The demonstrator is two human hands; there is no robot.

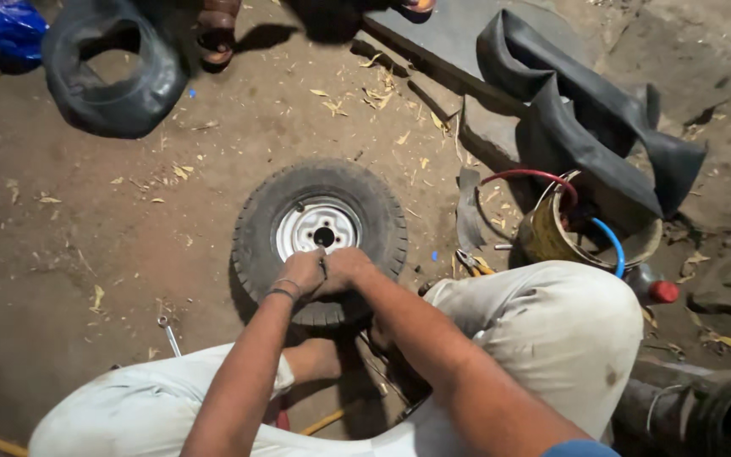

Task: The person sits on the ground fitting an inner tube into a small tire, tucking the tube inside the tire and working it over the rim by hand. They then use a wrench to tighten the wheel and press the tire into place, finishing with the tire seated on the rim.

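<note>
A small black tyre on a white steel rim lies flat on the dirt ground in front of me. My left hand and my right hand are pressed together on the near edge of the tyre, where rubber meets rim. Both are closed around a small dark thing, perhaps the valve stem, that pokes up between them; I cannot tell exactly what it is. A dark band circles my left wrist. My knees in pale trousers frame the tyre.
A spanner lies on the ground at the left. Pliers lie beside a dented yellow bucket with red and blue hoses. Black inner tubes lie behind. A red-capped bottle stands at right. Another person's sandalled foot is at top.
</note>
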